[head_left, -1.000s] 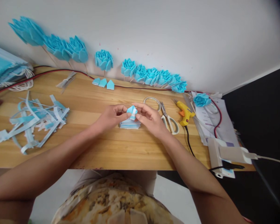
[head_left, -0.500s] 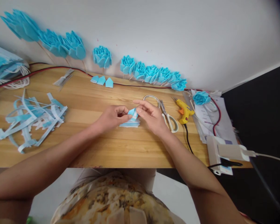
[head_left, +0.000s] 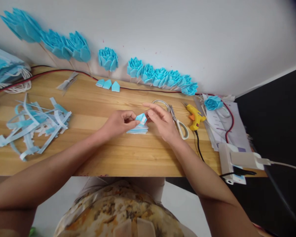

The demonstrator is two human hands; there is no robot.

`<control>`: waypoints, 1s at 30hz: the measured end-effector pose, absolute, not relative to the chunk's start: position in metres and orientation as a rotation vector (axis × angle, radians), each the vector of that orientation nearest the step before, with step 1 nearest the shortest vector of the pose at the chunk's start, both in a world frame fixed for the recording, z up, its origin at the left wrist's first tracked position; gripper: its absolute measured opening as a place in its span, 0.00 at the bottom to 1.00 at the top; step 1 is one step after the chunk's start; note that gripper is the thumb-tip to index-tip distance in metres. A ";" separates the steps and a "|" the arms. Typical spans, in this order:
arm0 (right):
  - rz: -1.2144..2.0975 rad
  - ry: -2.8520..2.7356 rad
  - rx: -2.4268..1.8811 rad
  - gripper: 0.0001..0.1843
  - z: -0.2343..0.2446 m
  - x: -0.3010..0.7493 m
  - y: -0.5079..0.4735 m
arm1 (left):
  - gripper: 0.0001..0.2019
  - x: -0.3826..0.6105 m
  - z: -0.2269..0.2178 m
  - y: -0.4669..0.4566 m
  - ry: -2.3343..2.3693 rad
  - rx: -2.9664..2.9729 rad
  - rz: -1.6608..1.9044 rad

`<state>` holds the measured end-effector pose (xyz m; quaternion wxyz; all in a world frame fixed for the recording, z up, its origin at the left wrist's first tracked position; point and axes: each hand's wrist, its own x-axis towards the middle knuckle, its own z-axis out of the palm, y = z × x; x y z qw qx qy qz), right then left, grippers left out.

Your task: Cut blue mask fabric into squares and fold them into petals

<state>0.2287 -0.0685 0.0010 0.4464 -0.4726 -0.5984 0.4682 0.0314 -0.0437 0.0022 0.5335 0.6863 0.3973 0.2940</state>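
Pinched between the thumb and fingertips of my left hand (head_left: 120,124) is a small light-blue folded fabric piece (head_left: 141,119) with a white band across it. My right hand (head_left: 162,123) is just to its right, thumb and fingers apart, with one fingertip close to the piece's edge; whether it touches, I cannot tell. Beneath the held piece lies a low stack of blue and white fabric pieces (head_left: 137,130). Three similar folded petals (head_left: 115,86) rest farther back on the table.
Scissors (head_left: 182,129), a tape roll (head_left: 160,102) and a yellow glue gun (head_left: 196,118) lie to the right, near a power strip (head_left: 227,161). Cut strips (head_left: 34,125) are heaped left. Several blue fabric flowers (head_left: 108,59) lean on the wall. A red-black cable (head_left: 71,71) runs behind.
My right hand's thumb and fingers have come off the folded piece and parted slightly. My left hand keeps its pinch on it.
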 end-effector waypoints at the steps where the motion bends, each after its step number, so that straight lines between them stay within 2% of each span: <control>1: 1.185 -1.474 -1.152 0.20 0.000 0.229 -0.068 | 0.12 0.031 0.001 -0.043 0.953 1.619 0.714; 7: 1.254 -1.484 -1.103 0.23 -0.004 0.224 -0.066 | 0.12 0.031 0.001 -0.039 0.973 1.583 0.752; 25: 1.102 -1.484 -1.180 0.17 -0.005 0.226 -0.066 | 0.13 0.032 -0.001 -0.041 0.944 1.623 0.705; 30: 1.256 -1.496 -1.119 0.21 -0.004 0.225 -0.067 | 0.12 0.032 -0.004 -0.038 0.948 1.542 0.791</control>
